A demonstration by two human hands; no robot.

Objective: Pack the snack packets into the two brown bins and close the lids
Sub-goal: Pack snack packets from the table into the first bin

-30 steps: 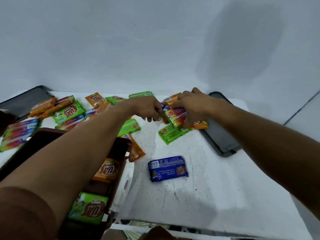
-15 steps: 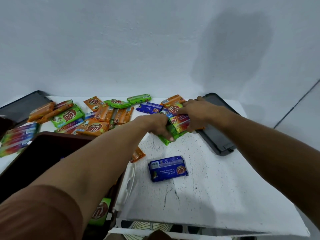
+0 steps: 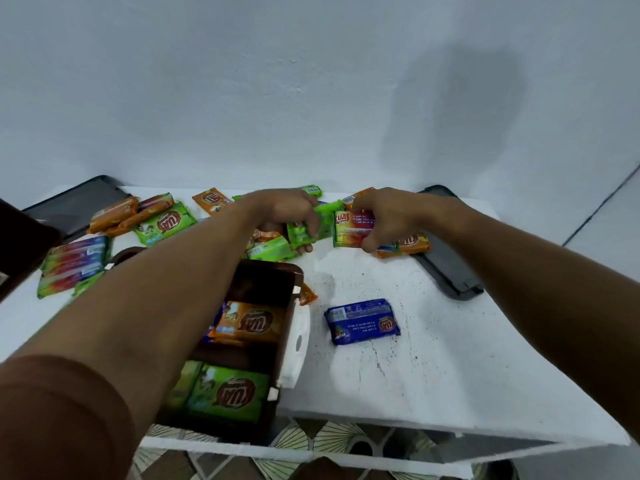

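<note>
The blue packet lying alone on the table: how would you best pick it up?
Come from above and pinch the blue packet across its narrow width, thumb on the near long edge, fingers on the far one. It lies flat with bare table all round, so both edges are free.

Home-like room: white table point(image 3: 433, 375), patterned tiles point(image 3: 332, 436)
</note>
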